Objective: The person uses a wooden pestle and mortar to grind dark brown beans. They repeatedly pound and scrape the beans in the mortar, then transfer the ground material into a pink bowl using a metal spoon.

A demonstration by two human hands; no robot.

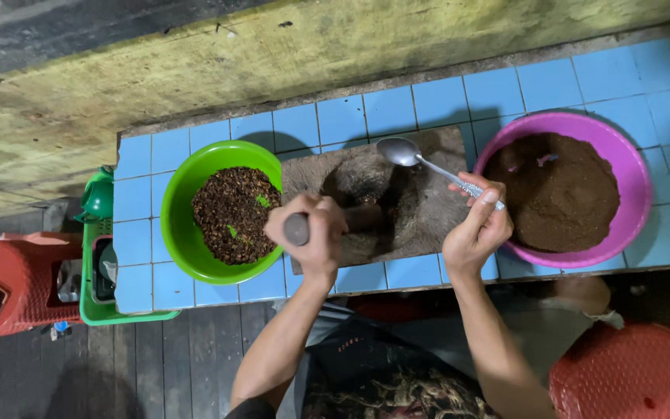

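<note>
Here, the flat grey stone grinding slab [420, 206] lies on the blue tiled counter [350, 116], between the two bowls, its middle dark with a smear of ground paste. My left hand [308, 233] is closed in a full fist around the thick grey stone pestle [298, 230], whose round butt end faces me while its far end rests on the slab. My right hand [478, 229] is curled tight on the handle of a shiny metal spoon [412, 155], thumb pressed on top; the spoon's bowl hangs over the far edge of the slab and looks bare. To the left, touching the slab, sits a bright green round plastic bowl [180, 202] holding a heap of dark, coarse, crumbly bits with a few green flecks. To the right, a pink round plastic bowl [637, 186] is filled nearly to the rim with fine dark brown ground stuff, smooth on top
</note>
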